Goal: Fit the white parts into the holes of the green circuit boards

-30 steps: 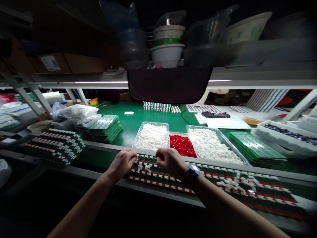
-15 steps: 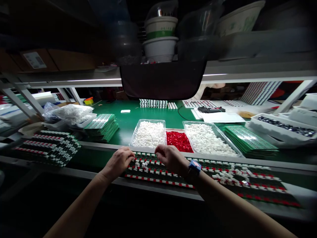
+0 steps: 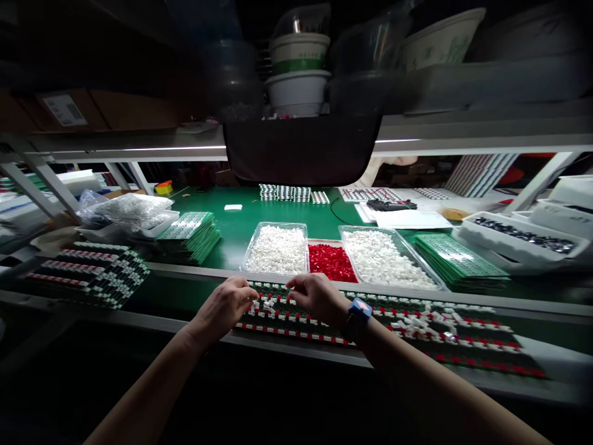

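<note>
The left hand (image 3: 222,306) and right hand (image 3: 317,298) are both held low and half curled, palms down, with fingertips angled toward each other. Neither is clenched or spread open. Whether the fingertips pinch a small piece is too small to tell. A blue wristband watch (image 3: 360,312) sits on the right wrist.

Directly beneath both hands lies a green circuit-board panel with rows of white and red connectors (image 3: 287,315), about four rows showing, and a small cluster of loose white connectors (image 3: 269,304) lies between the hands. This panel sits just in front of the landmark, a shallow tray of red plastic parts (image 3: 331,262).

To the right of the landmark, a second green panel with white and red connectors (image 3: 445,330) shows white pieces heaped along its rows. Touching the landmark on either side are two clear plastic trays of white parts, the left clear tray (image 3: 275,250) and the right clear tray (image 3: 382,259), making three trays in all.

Further left of the landmark stand a stack of bare green circuit boards (image 3: 189,238) and a third assembled panel (image 3: 92,275). Further right lie a second stack of green boards (image 3: 458,262) and a white tray of dark components (image 3: 523,238). Above the landmark, two white tubs (image 3: 296,93) sit on a shelf.
</note>
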Motion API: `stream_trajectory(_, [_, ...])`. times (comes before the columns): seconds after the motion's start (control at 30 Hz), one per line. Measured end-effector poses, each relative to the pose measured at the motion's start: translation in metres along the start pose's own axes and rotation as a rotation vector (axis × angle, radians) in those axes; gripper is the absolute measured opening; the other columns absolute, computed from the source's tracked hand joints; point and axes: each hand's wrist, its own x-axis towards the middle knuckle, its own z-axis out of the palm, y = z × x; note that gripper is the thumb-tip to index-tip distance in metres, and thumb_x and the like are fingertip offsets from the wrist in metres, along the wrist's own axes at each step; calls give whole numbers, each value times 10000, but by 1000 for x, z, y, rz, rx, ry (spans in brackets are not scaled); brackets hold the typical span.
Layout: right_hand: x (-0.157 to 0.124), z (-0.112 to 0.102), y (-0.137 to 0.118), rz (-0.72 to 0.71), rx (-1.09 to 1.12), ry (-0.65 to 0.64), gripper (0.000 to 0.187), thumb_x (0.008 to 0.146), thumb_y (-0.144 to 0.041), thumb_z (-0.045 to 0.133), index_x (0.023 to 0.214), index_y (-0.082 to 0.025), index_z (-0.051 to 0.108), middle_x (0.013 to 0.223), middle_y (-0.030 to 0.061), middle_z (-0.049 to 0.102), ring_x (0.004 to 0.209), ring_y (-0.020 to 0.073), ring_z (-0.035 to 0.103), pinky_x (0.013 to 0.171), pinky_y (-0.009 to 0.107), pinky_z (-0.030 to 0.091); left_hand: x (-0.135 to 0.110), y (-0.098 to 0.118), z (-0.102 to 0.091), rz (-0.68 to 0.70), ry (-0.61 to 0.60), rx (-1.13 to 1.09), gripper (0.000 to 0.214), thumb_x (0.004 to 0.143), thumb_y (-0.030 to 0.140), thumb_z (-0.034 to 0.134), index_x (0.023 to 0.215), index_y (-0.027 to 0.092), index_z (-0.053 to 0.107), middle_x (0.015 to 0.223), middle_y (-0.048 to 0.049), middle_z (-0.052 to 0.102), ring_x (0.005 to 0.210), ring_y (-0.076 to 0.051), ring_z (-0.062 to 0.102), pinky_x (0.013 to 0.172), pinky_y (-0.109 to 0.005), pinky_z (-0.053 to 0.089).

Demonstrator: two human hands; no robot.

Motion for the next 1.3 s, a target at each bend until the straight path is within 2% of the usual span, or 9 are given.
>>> stream_trajectory(0.17, [0, 1, -1, 18, 23, -26, 103, 739, -139, 622, 785, -145, 714, 647, 7, 661, 598, 109, 574, 563, 198, 395, 4, 2, 1, 40, -26, 31, 133, 813, 115, 581, 803, 166, 704, 787, -48, 611, 837, -195, 585, 764, -273, 445])
stream_trajectory(0.3, [0, 0, -8, 23, -88, -13, 74, 745, -173, 637, 773, -153, 703, 719, 23, 671, 653, 126, 583, 600, 215, 397, 4, 4, -2, 28, 19, -54, 120, 795, 123, 562, 765, 165, 670, 816, -45, 635, 846, -189, 591, 782, -271, 445])
stream_trajectory(0.53, [8, 7, -21, 47, -333, -107, 210, 853, -232, 516, 879, -171, 716, 924, 78, 670, 777, 168, 615, 651, 245, 404, -9, 6, 7, -263, 147, -396, 214, 829, 285, 518, 902, 148, 666, 726, -12, 675, 640, -141, 597, 600, -223, 456])
stream_trajectory(0.77, [13, 10, -23, 74, -415, -147, 188, 827, -234, 538, 835, -178, 717, 930, 76, 673, 753, 169, 610, 616, 250, 375, -29, 15, 3, -324, 151, -607, 275, 779, 320, 599, 946, 143, 728, 912, -74, 739, 844, -216, 661, 774, -293, 497])
stream_trajectory(0.9, [11, 7, -24, 62, -383, -129, 182, 823, -234, 556, 820, -182, 731, 871, 61, 681, 731, 154, 595, 609, 242, 363, -38, 14, 5, -405, 141, -772, 327, 759, 346, 638, 1001, 138, 709, 843, -70, 741, 717, -187, 654, 664, -277, 503])
stream_trajectory(0.97, [9, 8, -26, 28, -365, -96, 203, 842, -225, 539, 819, -182, 736, 854, 55, 676, 693, 138, 581, 587, 238, 347, -40, 12, 8, -448, 148, -893, 371, 736, 362, 665, 1016, 121, 689, 804, -72, 737, 662, -174, 642, 602, -261, 496])
stream_trajectory(1.07, [9, 12, -31, -99, -334, -96, 189, 840, -184, 553, 871, -199, 739, 862, 45, 658, 672, 119, 559, 565, 226, 322, -38, 8, 9, -478, 149, -1005, 349, 689, 353, 711, 946, 119, 692, 802, -75, 737, 674, -176, 645, 606, -258, 499])
stream_trajectory(1.2, [15, 18, -36, -329, -381, -179, 246, 816, -110, 566, 942, -239, 735, 881, 47, 633, 717, 123, 538, 556, 220, 284, -37, 3, 7, -455, 89, -975, 240, 680, 322, 718, 820, 127, 720, 776, -69, 734, 680, -170, 640, 625, -252, 488])
stream_trajectory(1.3, [22, 20, -38, -414, -440, -245, 281, 804, -85, 545, 939, -241, 735, 849, 45, 622, 682, 116, 513, 523, 229, 241, -39, 1, 6, -454, 92, -963, 224, 676, 309, 710, 813, 132, 726, 702, -43, 715, 628, -147, 613, 597, -237, 473])
